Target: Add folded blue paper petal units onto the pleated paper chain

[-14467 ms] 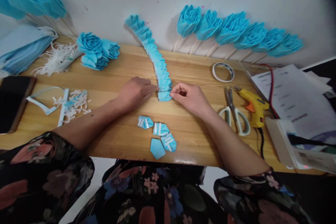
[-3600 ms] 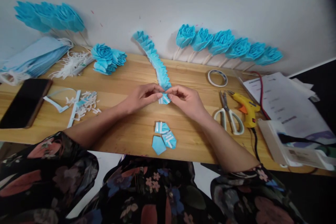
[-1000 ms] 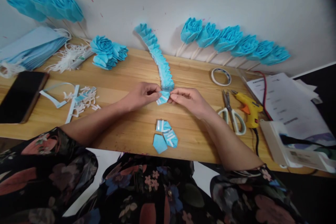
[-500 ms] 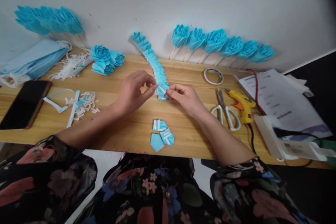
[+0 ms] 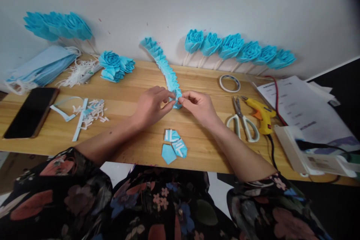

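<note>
A long chain of folded blue paper pieces (image 5: 164, 65) curves from the wall down to the middle of the wooden table (image 5: 132, 138). My left hand (image 5: 152, 105) and my right hand (image 5: 198, 105) meet at its near end, both pinching the last blue folded piece (image 5: 177, 102). Fingers of both hands are closed around it. Three loose blue folded pieces (image 5: 173, 145) with white tape strips lie on the table just in front of my hands.
Blue paper roses on sticks (image 5: 239, 47) lean along the wall; more roses (image 5: 115, 65) lie at left. Tape roll (image 5: 230, 83), scissors (image 5: 244, 122) and yellow glue gun (image 5: 260, 111) sit at right, beside papers (image 5: 303, 108). A phone (image 5: 30, 111) and white paper scraps (image 5: 87, 110) lie at left.
My left hand has come down and closed in on the chain's end beside my right hand. One loose piece left the pile near the table edge since the earliest frame.
</note>
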A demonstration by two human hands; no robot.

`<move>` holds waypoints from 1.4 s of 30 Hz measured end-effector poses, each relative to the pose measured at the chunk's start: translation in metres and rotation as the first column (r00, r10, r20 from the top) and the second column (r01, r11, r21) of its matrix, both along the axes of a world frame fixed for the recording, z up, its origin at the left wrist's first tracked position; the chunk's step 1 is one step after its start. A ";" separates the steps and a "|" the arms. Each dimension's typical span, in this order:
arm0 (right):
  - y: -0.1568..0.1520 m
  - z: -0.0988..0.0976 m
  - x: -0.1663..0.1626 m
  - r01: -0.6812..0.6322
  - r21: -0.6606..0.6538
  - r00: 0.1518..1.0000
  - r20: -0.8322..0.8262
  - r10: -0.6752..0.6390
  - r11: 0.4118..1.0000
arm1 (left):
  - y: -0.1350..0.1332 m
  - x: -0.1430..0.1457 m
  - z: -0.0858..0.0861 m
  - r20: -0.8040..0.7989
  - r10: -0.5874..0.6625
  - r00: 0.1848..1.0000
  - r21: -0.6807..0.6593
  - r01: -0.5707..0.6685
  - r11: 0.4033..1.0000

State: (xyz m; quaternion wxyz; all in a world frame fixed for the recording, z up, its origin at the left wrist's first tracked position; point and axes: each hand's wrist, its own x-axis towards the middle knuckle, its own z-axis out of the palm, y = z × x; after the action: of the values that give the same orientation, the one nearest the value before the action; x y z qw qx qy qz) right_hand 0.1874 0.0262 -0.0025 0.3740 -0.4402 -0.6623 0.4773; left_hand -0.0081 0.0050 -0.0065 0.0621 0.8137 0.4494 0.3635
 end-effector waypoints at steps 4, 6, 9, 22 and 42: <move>-0.004 0.001 -0.002 0.024 0.100 0.996 0.086 -0.032 0.995 | -0.001 -0.001 0.000 -0.005 -0.009 1.000 0.023 0.010 1.000; -0.005 0.000 -0.003 0.022 0.170 0.991 0.126 -0.044 0.985 | -0.001 -0.001 0.000 -0.012 -0.021 1.000 0.036 0.022 0.999; -0.006 -0.002 -0.003 0.005 0.280 0.982 0.182 -0.059 0.960 | -0.001 -0.001 -0.001 -0.024 -0.029 0.999 0.041 0.030 0.999; -0.007 -0.003 -0.003 -0.026 0.379 0.961 0.265 -0.081 0.925 | -0.001 -0.001 -0.002 -0.070 -0.028 0.997 0.018 0.029 0.999; -0.008 -0.003 -0.002 -0.032 0.356 0.954 0.289 -0.078 0.934 | -0.002 -0.001 0.000 -0.070 -0.050 0.996 -0.032 0.048 0.998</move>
State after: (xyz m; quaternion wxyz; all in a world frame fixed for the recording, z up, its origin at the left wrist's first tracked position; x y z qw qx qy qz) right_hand 0.1850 0.0186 -0.0051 0.3488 -0.4399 -0.7813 0.2729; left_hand -0.0089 0.0026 -0.0061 0.0672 0.8357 0.4367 0.3261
